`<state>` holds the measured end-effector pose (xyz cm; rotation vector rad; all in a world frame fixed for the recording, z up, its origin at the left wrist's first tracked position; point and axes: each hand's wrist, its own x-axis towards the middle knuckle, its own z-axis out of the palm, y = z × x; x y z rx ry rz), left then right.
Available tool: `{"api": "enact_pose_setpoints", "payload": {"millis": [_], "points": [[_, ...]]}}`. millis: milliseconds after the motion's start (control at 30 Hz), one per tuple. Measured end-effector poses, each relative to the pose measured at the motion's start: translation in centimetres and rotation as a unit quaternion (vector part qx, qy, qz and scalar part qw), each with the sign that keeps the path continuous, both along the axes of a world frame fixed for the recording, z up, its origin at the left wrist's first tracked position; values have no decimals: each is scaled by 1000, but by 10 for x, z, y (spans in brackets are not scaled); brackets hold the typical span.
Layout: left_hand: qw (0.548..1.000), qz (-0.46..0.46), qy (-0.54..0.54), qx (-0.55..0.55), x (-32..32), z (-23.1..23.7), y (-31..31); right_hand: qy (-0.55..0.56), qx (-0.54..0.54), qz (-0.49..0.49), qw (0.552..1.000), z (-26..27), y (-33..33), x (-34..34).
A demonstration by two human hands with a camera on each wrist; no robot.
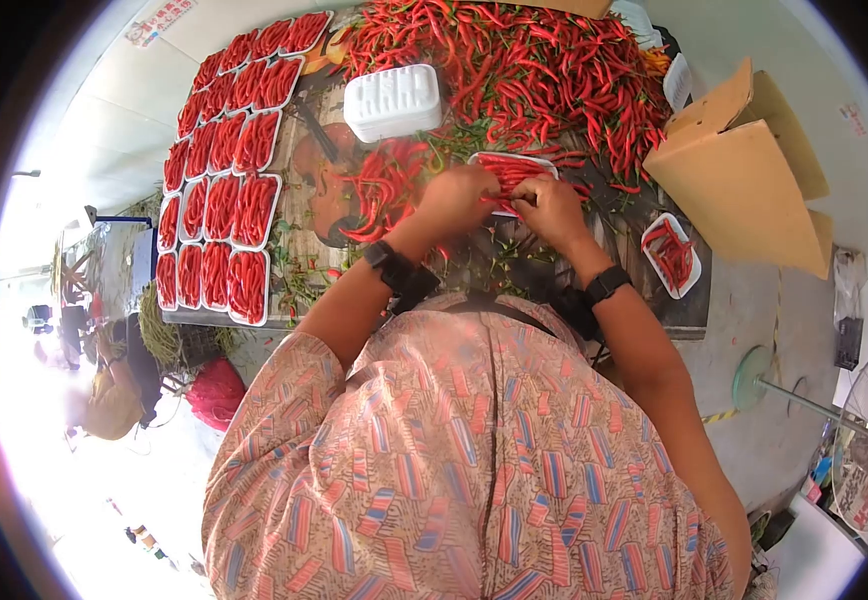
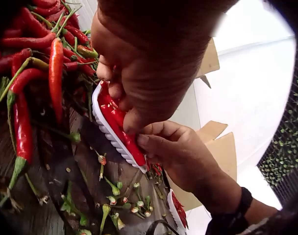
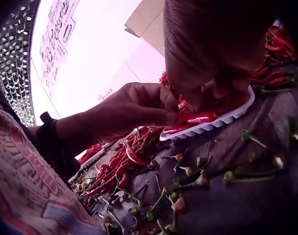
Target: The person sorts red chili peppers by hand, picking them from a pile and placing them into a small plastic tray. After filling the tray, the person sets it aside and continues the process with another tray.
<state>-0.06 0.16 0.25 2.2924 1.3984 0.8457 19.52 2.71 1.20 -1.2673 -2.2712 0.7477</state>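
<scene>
Both hands meet over a white foam tray [image 1: 476, 158] [image 2: 104, 128] [image 3: 208, 128] filled with red peppers [image 1: 514, 168] [image 2: 114, 116] [image 3: 200, 117]. At its left side, the left hand [image 1: 462, 203] [image 2: 144, 68] [image 3: 132, 111] curls its fingers round peppers, a bit of red showing between them. The right hand [image 1: 554, 208] [image 2: 176, 152] [image 3: 212, 54] pinches a pepper between thumb and fingertips near the tray's front edge. Finger contact is partly hidden in each view.
Filled trays [image 1: 237, 210] stand in rows at left. Stacked empty trays [image 1: 392, 102] lie behind the hands, near a large pepper heap [image 1: 554, 75] and a smaller pile [image 1: 386, 185]. A part-filled tray [image 1: 670, 256] and a cardboard box [image 1: 734, 180] are at right. Cut stems [image 2: 114, 196] litter the table.
</scene>
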Motion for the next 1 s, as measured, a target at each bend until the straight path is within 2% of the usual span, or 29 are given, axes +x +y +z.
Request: {"api": "enact_pose_setpoints", "payload": {"millis": [133,367,433,467,533,567,600,667,700,767,900,967,1000], "points": [[999,-13,33,25,0,-4,0,23,20,0,1000,-7,0,-1],[997,2,78,10,3,-8,2,-25,53,-15,998,-8,-1,-2],[999,-28,23,14,-1,-4,3,-39,47,-11,998,-4,0,-3],[999,-24,26,18,-7,-2,3,-18,33,-1,999,-2,0,0],[999,10,-47,-22,-20,18,-2,3,18,13,1000,1,0,7],[988,69,-119,-71,-27,30,-7,45,9,-27,999,3,-1,12],[988,72,-119,-69,-41,28,-8,86,1,-68,994,4,1,18],[977,169,-95,-83,-69,22,-7,96,-1,-72,993,4,8,31],[977,171,-95,-80,-75,28,-10,105,-22,-102,989,9,9,35],[967,244,-33,-61,-80,38,-14,126,-46,-135,982,17,8,40],[978,193,13,-81,-72,28,-6,115,-67,-130,983,19,4,32],[972,179,121,-90,-56,28,-1,114,-66,-99,986,24,-3,23],[973,179,120,-87,-55,22,1,113,-63,-98,987,25,-5,20]]}}
